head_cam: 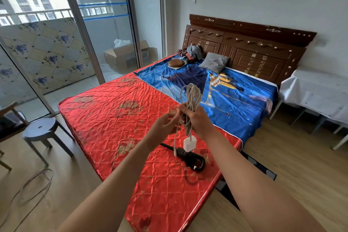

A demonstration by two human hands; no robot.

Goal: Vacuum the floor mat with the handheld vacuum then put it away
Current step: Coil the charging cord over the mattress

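Right hand (pixel 195 118) fingers clenched around coiled grey-white charging cable (pixel 191 98); white square plug adapter (pixel 189 144) dangles below. Left hand (pixel 165 122) fingers pinch loose strand beside it. Black handheld vacuum (pixel 190 155) lies under adapter on glossy red quilted mattress (pixel 113 111). Dark patterned floor mat (pixel 263 168) beyond right wrist.

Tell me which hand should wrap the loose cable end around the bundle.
Left hand: probably, since it pinches the loose strand, while the right hand grips the coiled white charging cable.
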